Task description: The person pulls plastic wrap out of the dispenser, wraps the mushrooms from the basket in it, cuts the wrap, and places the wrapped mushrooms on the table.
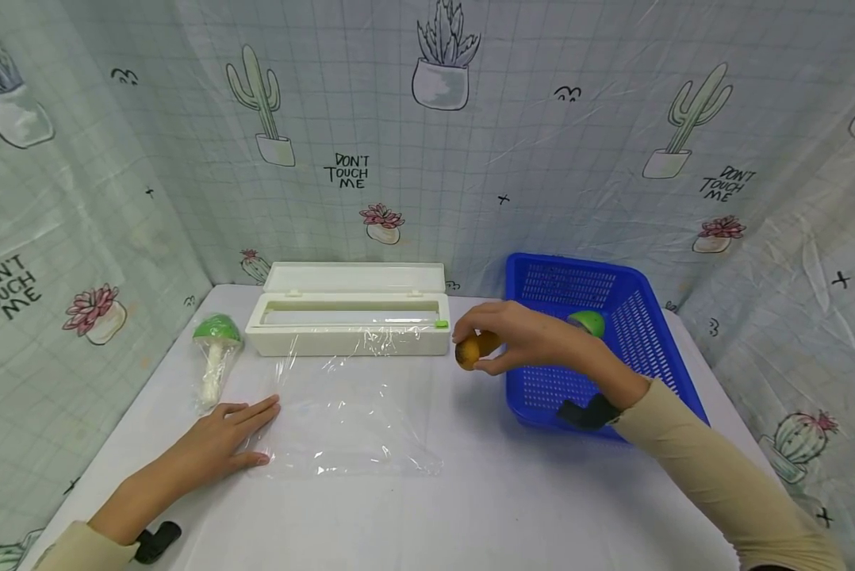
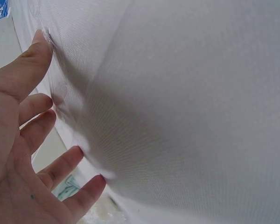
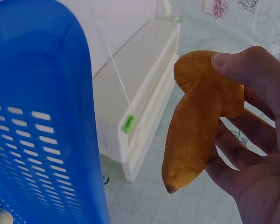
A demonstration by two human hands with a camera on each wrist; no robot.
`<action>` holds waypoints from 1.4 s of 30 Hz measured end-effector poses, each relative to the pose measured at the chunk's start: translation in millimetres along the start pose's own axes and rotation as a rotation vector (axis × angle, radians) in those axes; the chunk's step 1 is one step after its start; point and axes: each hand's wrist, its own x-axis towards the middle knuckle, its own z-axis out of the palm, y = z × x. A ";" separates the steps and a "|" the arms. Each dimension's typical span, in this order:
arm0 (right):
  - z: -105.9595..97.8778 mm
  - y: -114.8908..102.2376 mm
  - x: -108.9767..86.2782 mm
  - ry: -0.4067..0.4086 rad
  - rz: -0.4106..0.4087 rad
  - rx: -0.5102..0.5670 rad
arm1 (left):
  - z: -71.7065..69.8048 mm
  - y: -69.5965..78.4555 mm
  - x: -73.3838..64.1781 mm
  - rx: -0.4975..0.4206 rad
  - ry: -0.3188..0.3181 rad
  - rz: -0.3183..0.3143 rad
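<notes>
My right hand pinches an orange-brown mushroom between thumb and fingers, held up between a white cling film dispenser and a blue basket. In the right wrist view its thick stem points down and its cap lies under the thumb. Clear cling film runs from the dispenser's front toward me over the white table. My left hand rests with spread fingers on the film's left edge. Left of the dispenser lies a green-capped mushroom with a white stem, wrapped in film.
The dispenser's lid stands raised at the back, and a green slider sits at its right end. Inside the basket is a green-topped item, partly hidden by my right arm. A patterned cloth hangs behind the table.
</notes>
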 end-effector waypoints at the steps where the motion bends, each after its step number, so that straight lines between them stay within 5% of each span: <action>1: 1.1 -0.3 1.2 -0.001 -0.007 0.007 | -0.3 0.3 0.0 0.000 -0.001 -0.001; 14: 19.1 -6.3 24.4 -0.005 -0.119 0.013 | -1.4 1.1 -0.2 0.007 0.010 0.007; 33: 57.0 -22.7 60.0 -0.062 -0.179 0.051 | 1.2 -2.4 -0.6 -0.004 0.027 0.016; 42: 87.0 -24.1 84.0 -0.052 -0.099 -0.003 | 1.5 -1.6 0.0 -0.020 0.015 0.007</action>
